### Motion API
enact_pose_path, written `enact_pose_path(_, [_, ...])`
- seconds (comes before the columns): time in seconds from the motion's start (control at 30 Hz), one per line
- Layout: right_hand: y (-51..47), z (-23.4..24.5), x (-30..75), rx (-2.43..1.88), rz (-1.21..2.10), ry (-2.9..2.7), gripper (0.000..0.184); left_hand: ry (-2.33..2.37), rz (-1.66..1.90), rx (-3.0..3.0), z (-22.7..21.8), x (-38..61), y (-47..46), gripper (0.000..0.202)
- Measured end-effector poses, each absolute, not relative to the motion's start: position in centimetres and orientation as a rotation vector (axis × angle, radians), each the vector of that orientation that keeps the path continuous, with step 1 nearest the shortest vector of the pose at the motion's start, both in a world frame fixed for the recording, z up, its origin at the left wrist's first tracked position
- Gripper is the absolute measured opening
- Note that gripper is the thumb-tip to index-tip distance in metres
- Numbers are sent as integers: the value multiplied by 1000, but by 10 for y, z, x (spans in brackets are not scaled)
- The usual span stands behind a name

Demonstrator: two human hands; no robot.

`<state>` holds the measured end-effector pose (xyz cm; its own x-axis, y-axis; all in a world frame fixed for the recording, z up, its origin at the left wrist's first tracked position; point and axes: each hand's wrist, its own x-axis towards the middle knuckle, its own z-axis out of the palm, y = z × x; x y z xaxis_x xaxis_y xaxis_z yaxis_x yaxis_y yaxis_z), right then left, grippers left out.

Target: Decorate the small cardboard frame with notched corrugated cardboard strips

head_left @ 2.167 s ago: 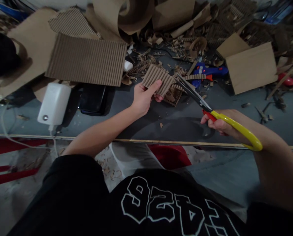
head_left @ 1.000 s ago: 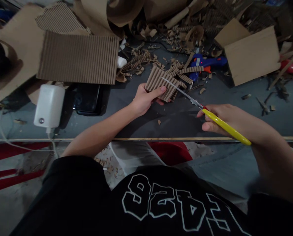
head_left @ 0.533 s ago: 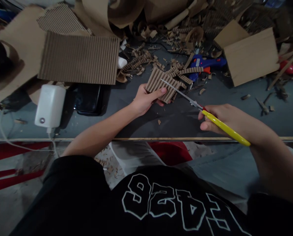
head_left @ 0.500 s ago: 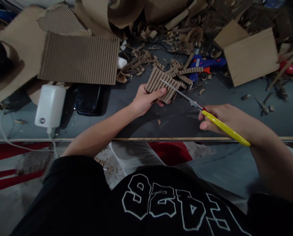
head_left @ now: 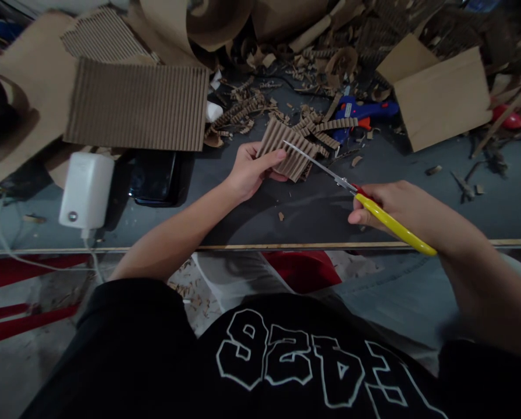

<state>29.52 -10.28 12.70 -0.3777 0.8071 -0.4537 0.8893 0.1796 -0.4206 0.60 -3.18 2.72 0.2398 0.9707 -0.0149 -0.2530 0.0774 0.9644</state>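
My left hand pinches a small piece of ribbed corrugated cardboard, thumb on top, holding it just above the grey table. My right hand grips scissors with yellow-and-red handles. The blades lie across the right part of the piece and look closed together. Narrow ribbed strips lie just behind the piece.
A large ribbed cardboard sheet lies at the back left, a white adapter and a black phone below it. A blue glue gun and a cardboard box sit at the right. Scraps litter the back.
The scissors were open near the piece's right edge; the blades have since closed across it. Both hands have stayed almost in place over the last second.
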Motion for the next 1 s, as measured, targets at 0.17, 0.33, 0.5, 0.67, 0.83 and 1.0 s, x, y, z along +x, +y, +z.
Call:
enact_pose_path(0.17, [-105, 125, 294, 1680, -960, 2287, 90, 895, 1030, 1148, 30, 7, -37, 69])
enact_pose_path(0.33, [-107, 128, 290, 1791, -808, 2183, 86, 910, 1061, 1181, 29, 7, -37, 68])
enact_pose_path(0.5, [-107, 129, 290, 1802, -752, 2180, 81, 929, 1057, 1204, 28, 8, -36, 68])
enact_pose_path(0.67, [-106, 128, 291, 1790, -800, 2183, 82, 930, 1047, 1213, 26, 7, -36, 68])
enact_pose_path(0.83, [-106, 129, 293, 1777, -815, 2201, 84, 930, 1060, 1160, 25, 8, -36, 69])
enact_pose_path(1.0, [-106, 128, 294, 1742, -839, 2230, 81, 939, 1065, 1170, 26, 9, -36, 69])
